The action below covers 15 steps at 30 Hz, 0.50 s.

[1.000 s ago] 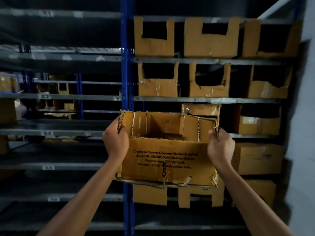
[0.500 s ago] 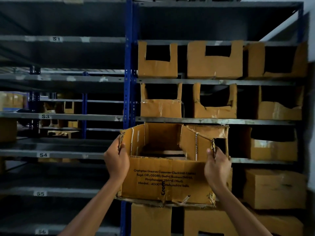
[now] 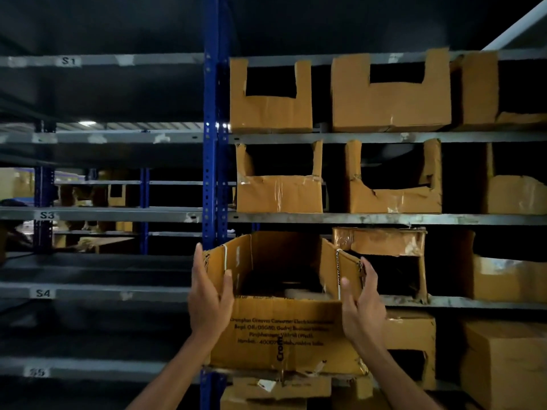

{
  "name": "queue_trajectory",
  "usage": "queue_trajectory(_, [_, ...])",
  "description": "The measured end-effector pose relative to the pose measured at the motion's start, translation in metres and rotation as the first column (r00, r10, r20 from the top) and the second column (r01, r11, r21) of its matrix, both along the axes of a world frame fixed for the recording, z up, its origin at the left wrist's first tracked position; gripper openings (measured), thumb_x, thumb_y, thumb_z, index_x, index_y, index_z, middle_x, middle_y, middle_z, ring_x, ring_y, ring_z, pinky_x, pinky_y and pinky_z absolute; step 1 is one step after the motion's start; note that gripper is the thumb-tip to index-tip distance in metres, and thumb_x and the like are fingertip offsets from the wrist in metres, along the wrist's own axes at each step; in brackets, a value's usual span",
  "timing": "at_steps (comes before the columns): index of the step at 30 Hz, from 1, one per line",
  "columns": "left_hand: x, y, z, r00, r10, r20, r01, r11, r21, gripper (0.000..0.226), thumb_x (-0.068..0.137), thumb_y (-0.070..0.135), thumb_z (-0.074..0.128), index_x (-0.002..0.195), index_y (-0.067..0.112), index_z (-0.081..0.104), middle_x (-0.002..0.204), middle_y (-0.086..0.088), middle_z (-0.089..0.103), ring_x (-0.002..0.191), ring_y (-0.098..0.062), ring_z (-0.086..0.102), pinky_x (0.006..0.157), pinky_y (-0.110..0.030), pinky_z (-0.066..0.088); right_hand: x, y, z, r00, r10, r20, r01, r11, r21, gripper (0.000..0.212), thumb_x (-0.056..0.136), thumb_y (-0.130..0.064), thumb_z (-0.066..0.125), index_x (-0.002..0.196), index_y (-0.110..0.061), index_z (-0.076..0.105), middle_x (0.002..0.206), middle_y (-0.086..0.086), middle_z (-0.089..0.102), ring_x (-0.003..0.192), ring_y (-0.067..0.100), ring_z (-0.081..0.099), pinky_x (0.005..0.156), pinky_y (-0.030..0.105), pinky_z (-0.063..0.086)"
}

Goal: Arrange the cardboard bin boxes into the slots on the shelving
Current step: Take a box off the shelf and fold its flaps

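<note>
At six o'clock, right of the blue upright (image 3: 210,173), the left hand (image 3: 207,300) lies straight-fingered along one wall of the cardboard bin box (image 3: 281,335) (light, floppy, torn, I'd guess: support its low corners), the right hand (image 3: 362,303) likewise, fronting the shelf (image 3: 461,302).

Left hand (image 3: 208,303) flat on the box (image 3: 281,329) outer wall; blue upright (image 3: 210,173) just beside it, little room on that side; right hand (image 3: 362,303) flat against the other wall, neighbour bin (image 3: 381,241) just beside my fingers, tight gap; shelf board (image 3: 355,218) looks low over the box rim; rows above packed with cut-front bins (image 3: 270,113), only narrow dark gaps between them; left bay wide open above S4 shelf (image 3: 118,292) and S5 shelf (image 3: 103,369); cartons (image 3: 503,365) block the level below right.
</note>
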<state>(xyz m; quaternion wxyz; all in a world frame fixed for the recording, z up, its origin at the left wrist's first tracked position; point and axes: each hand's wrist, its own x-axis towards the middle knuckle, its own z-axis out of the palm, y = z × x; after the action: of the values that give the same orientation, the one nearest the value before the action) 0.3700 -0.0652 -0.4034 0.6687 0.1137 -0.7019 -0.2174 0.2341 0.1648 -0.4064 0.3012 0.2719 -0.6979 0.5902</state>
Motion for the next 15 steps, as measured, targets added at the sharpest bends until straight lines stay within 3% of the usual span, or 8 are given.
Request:
queue_trajectory(2, [-0.016,-0.01,-0.003,0.998,0.031,0.058,-0.026,0.995,-0.093,0.074,0.096,0.037,0.054,0.156,0.022,0.013,0.143,-0.012,0.039,0.08,-0.008,0.055,0.059,-0.02,0.048,-0.016,-0.009,-0.003,0.993,0.047,-0.107,-0.039,0.997,0.072,0.081,0.088,-0.064,0.041,0.155,-0.026,0.016,0.149,-0.009,0.029,0.126,0.006,0.031,0.095,0.032,0.035])
queue_trajectory(5, [-0.04,-0.028,-0.008,0.991,0.062,0.119,-0.045,0.989,-0.144,0.068,0.094,0.051,0.043,0.153,0.026,0.02,0.143,-0.011,0.031,0.089,-0.018,0.059,0.059,-0.02,0.05,-0.045,-0.021,-0.009,0.983,0.062,-0.174,-0.018,0.97,0.244,0.086,0.081,-0.076,0.046,0.152,-0.036,0.018,0.154,0.005,0.024,0.134,0.021,0.034,0.095,0.041,0.044])
queue_trajectory(7, [-0.054,-0.038,-0.011,0.987,0.074,0.141,-0.056,0.99,-0.128,0.067,0.094,0.054,0.043,0.152,0.026,0.021,0.145,-0.01,0.028,0.095,-0.023,0.06,0.063,-0.028,0.056,-0.061,-0.027,-0.009,0.986,0.061,-0.155,-0.005,0.941,0.339,0.089,0.076,-0.081,0.048,0.151,-0.042,0.019,0.155,0.007,0.017,0.139,0.032,0.03,0.103,0.048,0.042])
queue_trajectory(13, [-0.09,-0.056,-0.018,0.979,0.081,0.185,-0.064,0.993,-0.099,0.068,0.094,0.046,0.051,0.151,0.023,0.022,0.149,-0.01,0.023,0.112,-0.028,0.056,0.075,-0.042,0.059,-0.101,-0.046,-0.011,0.989,0.042,-0.143,0.028,0.889,0.456,0.115,0.065,-0.073,0.07,0.154,-0.037,0.005,0.161,0.002,-0.003,0.147,0.033,0.013,0.109,0.047,0.035])
queue_trajectory(15, [-0.103,-0.061,-0.019,0.969,0.107,0.224,-0.087,0.991,-0.099,0.073,0.092,0.043,0.056,0.152,0.024,0.019,0.154,-0.009,0.017,0.124,-0.031,0.049,0.086,-0.047,0.056,-0.117,-0.054,-0.012,0.989,0.015,-0.149,0.058,0.88,0.471,0.121,0.063,-0.073,0.071,0.155,-0.034,0.002,0.161,0.0,-0.015,0.148,0.032,0.002,0.11,0.048,0.033])
